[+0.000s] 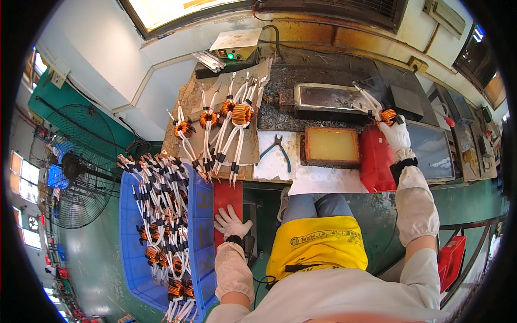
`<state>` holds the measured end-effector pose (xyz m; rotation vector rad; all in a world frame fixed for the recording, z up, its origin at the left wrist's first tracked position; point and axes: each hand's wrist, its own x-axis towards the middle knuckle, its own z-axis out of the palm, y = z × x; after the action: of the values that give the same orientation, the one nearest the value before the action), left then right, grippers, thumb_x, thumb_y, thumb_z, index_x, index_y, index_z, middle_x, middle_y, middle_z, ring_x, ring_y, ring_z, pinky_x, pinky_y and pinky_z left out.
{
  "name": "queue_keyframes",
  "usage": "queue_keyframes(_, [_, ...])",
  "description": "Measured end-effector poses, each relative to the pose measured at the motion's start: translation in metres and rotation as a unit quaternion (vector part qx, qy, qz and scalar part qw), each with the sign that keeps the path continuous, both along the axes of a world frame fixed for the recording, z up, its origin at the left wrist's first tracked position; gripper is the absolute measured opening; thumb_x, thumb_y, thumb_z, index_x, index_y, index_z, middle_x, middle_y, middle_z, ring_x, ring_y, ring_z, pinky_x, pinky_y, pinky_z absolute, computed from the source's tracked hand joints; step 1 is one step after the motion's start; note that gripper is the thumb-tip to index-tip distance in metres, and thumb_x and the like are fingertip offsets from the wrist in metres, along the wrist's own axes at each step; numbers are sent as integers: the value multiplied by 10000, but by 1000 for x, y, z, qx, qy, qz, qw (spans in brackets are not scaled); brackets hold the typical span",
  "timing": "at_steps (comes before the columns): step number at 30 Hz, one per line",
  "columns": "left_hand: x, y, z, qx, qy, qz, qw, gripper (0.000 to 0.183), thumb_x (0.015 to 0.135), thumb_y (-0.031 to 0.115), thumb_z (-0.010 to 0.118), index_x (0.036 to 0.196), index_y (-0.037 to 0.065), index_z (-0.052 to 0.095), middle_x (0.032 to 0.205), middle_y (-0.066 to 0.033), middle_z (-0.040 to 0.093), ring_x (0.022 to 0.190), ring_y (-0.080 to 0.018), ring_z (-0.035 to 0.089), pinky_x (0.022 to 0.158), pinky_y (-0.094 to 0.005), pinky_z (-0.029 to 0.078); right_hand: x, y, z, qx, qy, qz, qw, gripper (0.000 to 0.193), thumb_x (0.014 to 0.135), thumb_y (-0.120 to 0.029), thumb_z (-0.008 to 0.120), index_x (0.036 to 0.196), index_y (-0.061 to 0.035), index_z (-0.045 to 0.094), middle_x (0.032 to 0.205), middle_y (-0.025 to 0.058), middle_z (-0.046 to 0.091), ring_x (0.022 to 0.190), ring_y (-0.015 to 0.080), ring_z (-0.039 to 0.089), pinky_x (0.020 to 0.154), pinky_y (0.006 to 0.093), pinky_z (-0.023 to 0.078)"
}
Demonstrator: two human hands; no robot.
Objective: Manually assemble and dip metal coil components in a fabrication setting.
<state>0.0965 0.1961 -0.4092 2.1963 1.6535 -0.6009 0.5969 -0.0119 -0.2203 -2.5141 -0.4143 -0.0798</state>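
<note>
My gloved right hand (pixel 397 134) grips a ring-shaped coil (pixel 387 116) wound with copper wire. The coil's white leads (pixel 369 99) reach up and left, their tips at the right end of a shallow metal pot (pixel 327 114) with a silvery surface. A red plastic bin (pixel 377 161) stands just below that hand. My gloved left hand (pixel 231 222) has its fingers spread, over or on a red panel (pixel 226 197) beside a blue crate (pixel 200 242); contact is unclear. Nothing shows in it. Crowded in the crate are several similar coils (pixel 156 255) with white leads.
Several coils (pixel 242 114) lie on cardboard at the bench's left. Cutting pliers (pixel 278 144) rest near a wood-framed tray (pixel 306 148) of yellowish material. Behind stand a box with a green light (pixel 237 51) and white rods (pixel 209 61). A large fan (pixel 75 167) stands left.
</note>
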Motion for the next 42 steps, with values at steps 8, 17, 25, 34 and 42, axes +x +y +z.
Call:
queue_keyframes(8, [3,-1,4,3,24,4,1000,1111,699,605,635,1532,164,47,1576,-201,14,1431,-441,28,1116,-601,39,0,-15,7,9,5,5,1000,576,729,-392,661,1112,4,494,985,291,643,970,458,616,832,461,498])
queue_keyframes(17, [4,-1,3,10,25,0,1000,1115,693,597,648,1529,163,51,1573,-205,18,1429,-443,33,1121,-596,56,-22,-31,28,176,161,65,969,394,784,-397,643,855,-15,583,788,83,610,657,159,584,604,307,478])
queue_keyframes(25, [2,0,-3,42,11,-15,999,1138,655,570,682,1522,156,72,1562,-207,63,1417,-449,77,1128,-580,79,5,-50,-2,445,501,14,742,410,859,-515,598,868,-107,559,669,43,565,454,133,506,406,265,412])
queue_keyframes(34, [-4,2,0,43,14,-30,999,1152,642,534,708,1521,145,73,1558,-220,65,1415,-461,72,1134,-571,81,-14,-33,-39,630,659,77,404,503,890,-463,573,1152,-36,523,858,177,585,529,200,592,464,304,552])
queue_keyframes(42, [-4,12,19,-10,-88,-32,996,885,757,468,642,1466,86,276,1516,-255,206,1380,-433,233,1127,-485,238,-12,-40,-58,651,662,108,356,593,890,-489,570,1293,-69,454,992,238,591,592,231,614,523,331,564])
